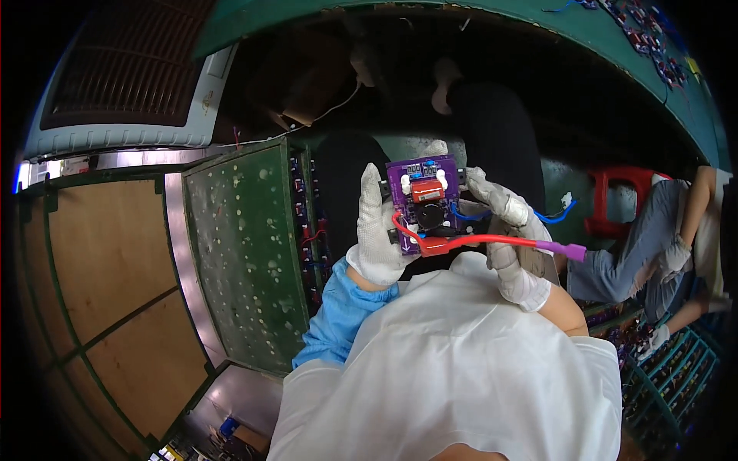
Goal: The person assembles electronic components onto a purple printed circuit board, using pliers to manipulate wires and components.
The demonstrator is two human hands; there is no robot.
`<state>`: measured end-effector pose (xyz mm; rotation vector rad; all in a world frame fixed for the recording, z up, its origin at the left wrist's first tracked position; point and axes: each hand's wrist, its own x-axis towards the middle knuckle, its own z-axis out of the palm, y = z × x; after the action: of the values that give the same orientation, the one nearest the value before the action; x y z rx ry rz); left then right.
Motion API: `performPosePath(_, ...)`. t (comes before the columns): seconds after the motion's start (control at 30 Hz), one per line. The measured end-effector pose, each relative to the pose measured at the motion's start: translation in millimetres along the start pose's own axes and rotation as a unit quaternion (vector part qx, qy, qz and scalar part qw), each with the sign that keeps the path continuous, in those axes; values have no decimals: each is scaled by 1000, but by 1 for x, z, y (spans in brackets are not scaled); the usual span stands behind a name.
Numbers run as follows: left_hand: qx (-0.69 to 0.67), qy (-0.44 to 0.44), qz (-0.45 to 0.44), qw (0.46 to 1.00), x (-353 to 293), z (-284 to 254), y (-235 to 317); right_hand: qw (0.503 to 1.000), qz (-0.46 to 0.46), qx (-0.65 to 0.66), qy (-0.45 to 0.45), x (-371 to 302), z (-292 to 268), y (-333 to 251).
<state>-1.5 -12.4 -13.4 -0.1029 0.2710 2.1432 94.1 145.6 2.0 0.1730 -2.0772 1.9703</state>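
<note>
A purple circuit board (392,170) is held upright in front of my lap, its parts facing me. It carries a red block component (427,190), a round black part (430,216) and dabs of white glue. My left hand (378,230), in a white glove below a blue sleeve, grips its left edge. White-gloved too, my right hand (511,219) holds the right edge. From the board a red wire (477,240) runs right to a purple sleeved terminal (565,250). A blue wire (550,220) passes by my right fingers and ends in a small white connector (568,201).
Left of my legs stands a green speckled panel (242,253), with several boards racked beside it. A green bench (615,61) curves overhead with more boards on it. At right, a co-worker in gloves sits by a red stool (611,201) and a green rack (673,384).
</note>
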Motion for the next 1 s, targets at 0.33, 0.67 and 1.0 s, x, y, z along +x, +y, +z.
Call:
performPosePath(0.33, -100, 41, -66, 992, 5, 0, -6, 990, 42, 122, 54, -4, -1, 4)
performPosePath(0.67, -42, 49, -68, 996, 4, -3, -11, 987, 88, 117, 69, -1, -5, -2)
performPosePath(1.0, -4, 79, -39, 996, 6, 7, -15, 975, 134, 166, 60, 1, -9, 1)
